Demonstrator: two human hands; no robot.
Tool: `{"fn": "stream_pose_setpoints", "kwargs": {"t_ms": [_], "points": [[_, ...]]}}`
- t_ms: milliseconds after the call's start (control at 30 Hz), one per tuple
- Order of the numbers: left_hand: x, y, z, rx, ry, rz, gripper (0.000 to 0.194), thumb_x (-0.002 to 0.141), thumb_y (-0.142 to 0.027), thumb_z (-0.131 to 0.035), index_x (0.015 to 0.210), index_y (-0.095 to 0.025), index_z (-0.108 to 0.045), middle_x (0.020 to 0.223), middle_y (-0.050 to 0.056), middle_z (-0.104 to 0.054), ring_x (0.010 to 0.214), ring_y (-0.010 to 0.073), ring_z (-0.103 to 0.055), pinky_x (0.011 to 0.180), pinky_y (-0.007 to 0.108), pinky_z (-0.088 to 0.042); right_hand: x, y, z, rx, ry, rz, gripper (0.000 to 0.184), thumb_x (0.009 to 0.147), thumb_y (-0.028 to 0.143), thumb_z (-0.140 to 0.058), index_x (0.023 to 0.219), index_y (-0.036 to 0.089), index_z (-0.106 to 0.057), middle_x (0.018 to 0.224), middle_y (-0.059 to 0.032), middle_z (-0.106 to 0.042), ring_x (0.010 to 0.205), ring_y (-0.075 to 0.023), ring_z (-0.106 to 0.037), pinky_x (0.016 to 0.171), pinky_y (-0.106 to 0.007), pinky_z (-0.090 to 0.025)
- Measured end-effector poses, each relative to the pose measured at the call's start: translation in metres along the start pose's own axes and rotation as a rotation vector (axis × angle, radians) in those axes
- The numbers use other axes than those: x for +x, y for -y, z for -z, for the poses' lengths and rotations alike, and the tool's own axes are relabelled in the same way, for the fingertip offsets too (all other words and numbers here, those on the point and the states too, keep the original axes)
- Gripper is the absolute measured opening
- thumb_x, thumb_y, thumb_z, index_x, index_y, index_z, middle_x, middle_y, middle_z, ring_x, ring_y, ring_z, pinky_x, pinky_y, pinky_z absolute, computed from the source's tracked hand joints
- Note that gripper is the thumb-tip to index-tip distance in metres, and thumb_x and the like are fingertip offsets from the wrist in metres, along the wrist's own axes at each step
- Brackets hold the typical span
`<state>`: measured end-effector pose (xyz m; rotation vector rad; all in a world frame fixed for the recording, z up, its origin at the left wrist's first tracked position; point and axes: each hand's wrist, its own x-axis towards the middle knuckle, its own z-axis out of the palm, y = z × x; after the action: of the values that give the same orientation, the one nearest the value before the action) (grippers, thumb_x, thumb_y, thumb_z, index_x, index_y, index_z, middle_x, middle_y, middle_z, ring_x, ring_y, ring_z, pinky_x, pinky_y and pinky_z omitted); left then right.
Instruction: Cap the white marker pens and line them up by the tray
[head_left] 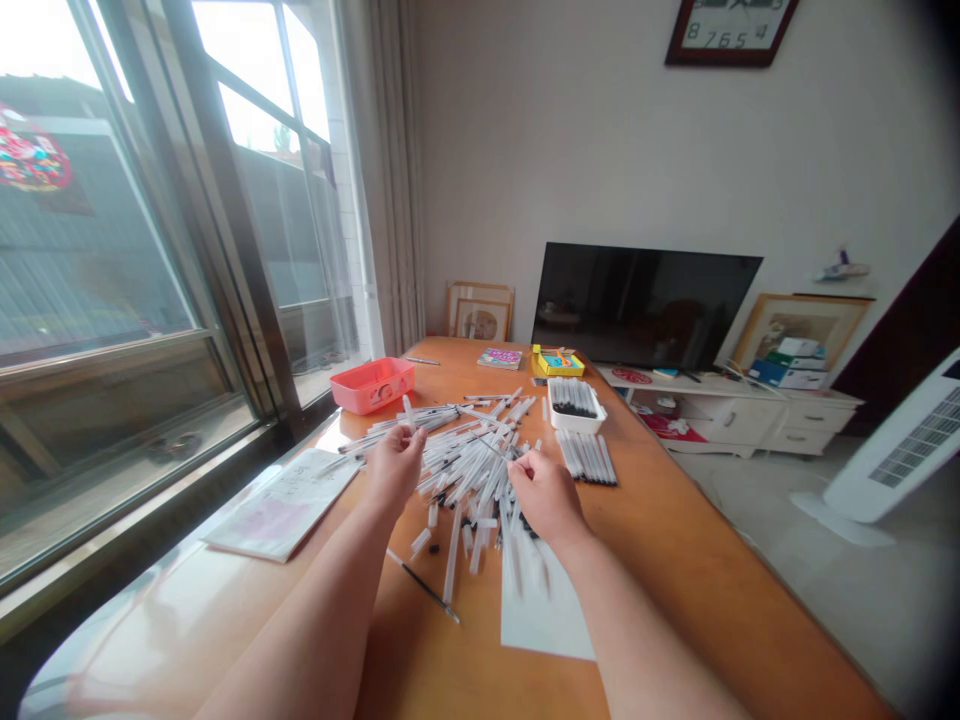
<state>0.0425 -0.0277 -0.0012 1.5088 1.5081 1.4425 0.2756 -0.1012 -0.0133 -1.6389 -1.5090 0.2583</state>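
A heap of white pen barrels and parts [469,450] lies on the orange wooden table [675,560]. My left hand [394,465] is closed round an upright white pen barrel [408,410] at the heap's left side. My right hand [544,492] is pinched on a thin dark pen refill [491,447] over the heap's right side. A loose refill [424,587] lies near my left forearm. A white sheet [544,610] lies under my right wrist. A row of finished pens [586,457] lies to the right, behind it a white tray [575,405] of pens.
A pink basket [373,384] stands at the back left, a notebook [285,503] near the window side. A small book [500,357] and a yellow box [558,361] sit at the far edge. Beyond are a television [641,305], a low cabinet and a white fan [900,445].
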Motion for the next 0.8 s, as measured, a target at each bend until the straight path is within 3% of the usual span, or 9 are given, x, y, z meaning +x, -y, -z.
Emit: {"fn": "stream_pose_setpoints", "kwargs": {"t_ms": [133,267,400,533,667,800], "points": [[-0.005,0.003,0.0,0.541,0.15,-0.074,0.031,0.088,-0.051,-0.06,0.087,-0.023,-0.072,0.078,0.004,-0.068,0.066,0.0191,-0.057,0.061,0.029,-0.031,-0.001,0.006,0.006,-0.136,-0.041,-0.058,0.027,0.091,0.035,-0.058,0.068,0.022,-0.055,0.064,0.0008,-0.063,0.063,-0.0149,-0.052,0.058,-0.027,-0.026],[-0.013,-0.003,-0.005,0.754,0.146,-0.18,0.028,0.086,-0.043,-0.064,0.105,-0.024,-0.071,0.104,0.008,-0.07,0.082,0.0214,-0.061,0.067,0.03,-0.035,-0.001,0.012,0.01,-0.233,-0.043,-0.109,0.029,0.092,0.035,-0.058,0.067,0.022,-0.054,0.064,0.0007,-0.061,0.061,-0.0142,-0.047,0.057,-0.027,-0.021],[-0.021,-0.011,-0.015,0.711,0.229,-0.271,0.02,0.089,-0.042,-0.06,0.088,-0.023,-0.068,0.095,0.006,-0.069,0.081,0.0193,-0.059,0.068,0.028,-0.035,-0.001,0.012,0.007,-0.251,-0.035,-0.135,0.028,0.093,0.037,-0.059,0.069,0.022,-0.057,0.066,0.0003,-0.062,0.061,-0.0141,-0.047,0.056,-0.027,-0.02],[-0.028,-0.009,-0.024,0.543,0.378,-0.32,0.018,0.077,-0.041,-0.073,0.075,-0.024,-0.066,0.08,0.003,-0.066,0.069,0.0185,-0.054,0.064,0.029,-0.03,-0.003,0.008,0.001,-0.17,0.014,-0.07,0.03,0.093,0.042,-0.059,0.069,0.023,-0.059,0.065,0.0,-0.062,0.061,-0.0152,-0.05,0.056,-0.027,-0.024],[-0.031,-0.002,-0.027,0.445,0.371,-0.304,0.011,0.069,-0.03,-0.076,0.069,-0.024,-0.066,0.073,0.003,-0.064,0.064,0.0184,-0.05,0.062,0.029,-0.027,-0.005,0.006,-0.004,-0.017,0.092,0.023,0.034,0.094,0.047,-0.056,0.07,0.023,-0.06,0.062,0.0002,-0.062,0.06,-0.0164,-0.053,0.056,-0.027,-0.029],[-0.03,-0.002,-0.025,0.416,0.325,-0.256,0.011,0.07,-0.021,-0.068,0.061,-0.023,-0.064,0.063,0.003,-0.061,0.059,0.0177,-0.047,0.062,0.029,-0.027,-0.003,0.001,-0.007,0.062,0.047,0.023,0.037,0.095,0.049,-0.053,0.068,0.023,-0.058,0.059,0.0014,-0.058,0.059,-0.0163,-0.051,0.057,-0.027,-0.033]]}}
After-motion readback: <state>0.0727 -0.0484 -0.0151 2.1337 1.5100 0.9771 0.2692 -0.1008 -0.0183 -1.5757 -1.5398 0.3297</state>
